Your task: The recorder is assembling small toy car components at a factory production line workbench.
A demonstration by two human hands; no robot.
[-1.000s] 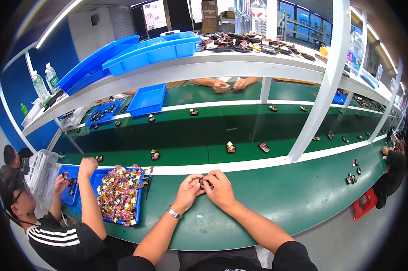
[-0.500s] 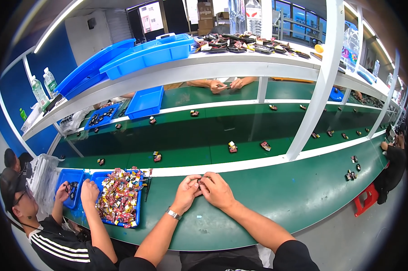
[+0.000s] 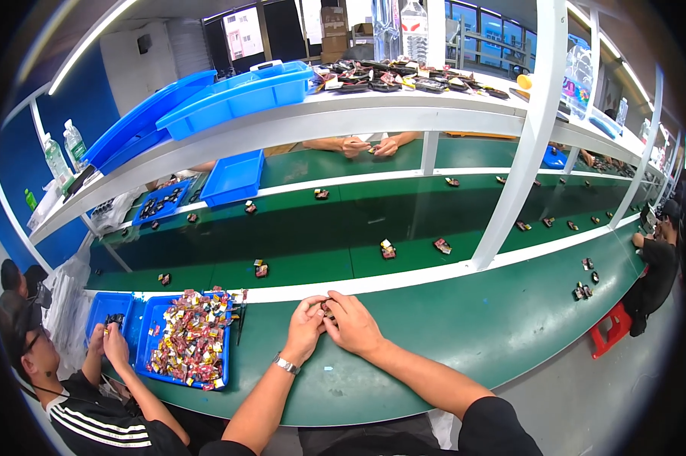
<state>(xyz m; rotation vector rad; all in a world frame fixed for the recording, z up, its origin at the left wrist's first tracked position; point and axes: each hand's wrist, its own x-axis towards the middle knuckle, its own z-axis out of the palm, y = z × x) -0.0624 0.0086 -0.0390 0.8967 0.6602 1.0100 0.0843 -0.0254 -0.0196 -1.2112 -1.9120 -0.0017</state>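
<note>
Two hands, left hand (image 3: pixel 305 328) and right hand (image 3: pixel 356 327), meet on the desk (image 3: pixel 449 334) right of the bin (image 3: pixel 187 346), fingers pinched shut around a small part (image 3: pixel 326 307).

Scene bright and evenly lit. Ceiling light strips (image 3: pixel 92 45) at 11 o'clock and a second strip (image 3: pixel 635 80) at 2 o'clock blow out white. Soft sheen on the green bench (image 3: pixel 449 334); shadows faint. Strong fisheye bending toward the rim; black vignette all around. Centre sharp, edges soft.
</note>
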